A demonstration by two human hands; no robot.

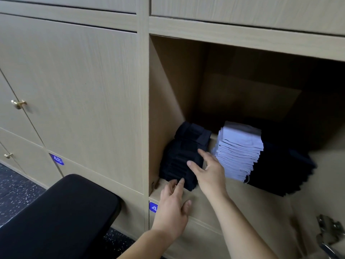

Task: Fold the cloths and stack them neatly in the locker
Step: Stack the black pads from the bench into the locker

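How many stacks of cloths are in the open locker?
3. The left dark stack stands by the left wall of the locker, the white stack in the middle, the right dark stack at the right. The shadowed back may hide more.

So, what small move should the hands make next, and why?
Probably push the left dark stack slightly deeper: it sits at the front edge of the shelf, and the left hand and right hand touch its front with straight fingers.
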